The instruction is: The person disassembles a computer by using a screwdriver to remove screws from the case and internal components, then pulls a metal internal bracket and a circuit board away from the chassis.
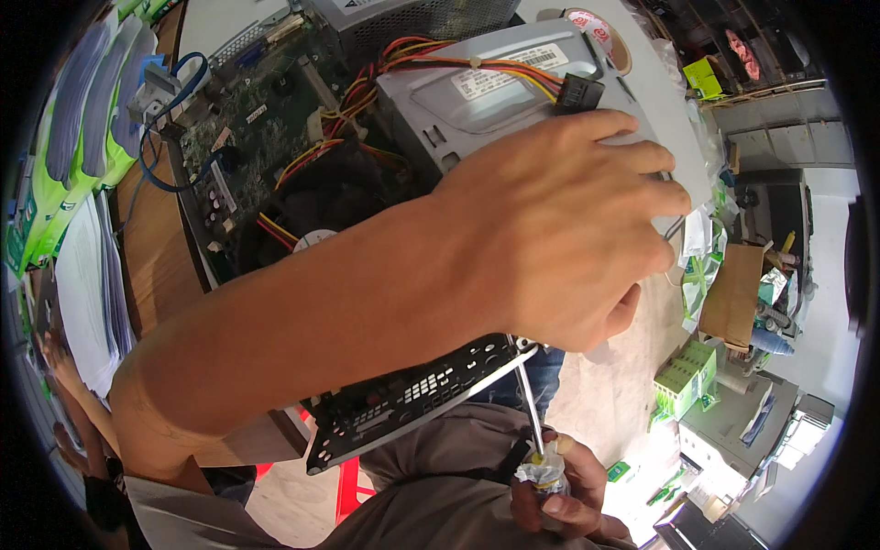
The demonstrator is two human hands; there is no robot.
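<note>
An opened computer case (440,412) fills the upper middle, its perforated dark edge facing me. Inside lie a green circuit board (257,110), a dark fan with red and yellow wires, and a silver disc drive (449,110) with a black plug on top. My left hand (559,229) reaches across from the lower left and lies over the drive's right side, fingers bent over the case's edge; their tips are partly hidden. Low down, my right hand (573,490) grips a screwdriver (527,394) by its white-wrapped handle. Its shaft points up to the case's near corner, where the tip is hidden.
Stacked paper in green wrappers (87,137) stands at left, beside another person's hands (60,367). A blue cable (147,156) loops near the board. A tape roll (600,37) lies behind the drive. Cardboard (731,293), green boxes (686,376) and a red stool (348,490) stand around.
</note>
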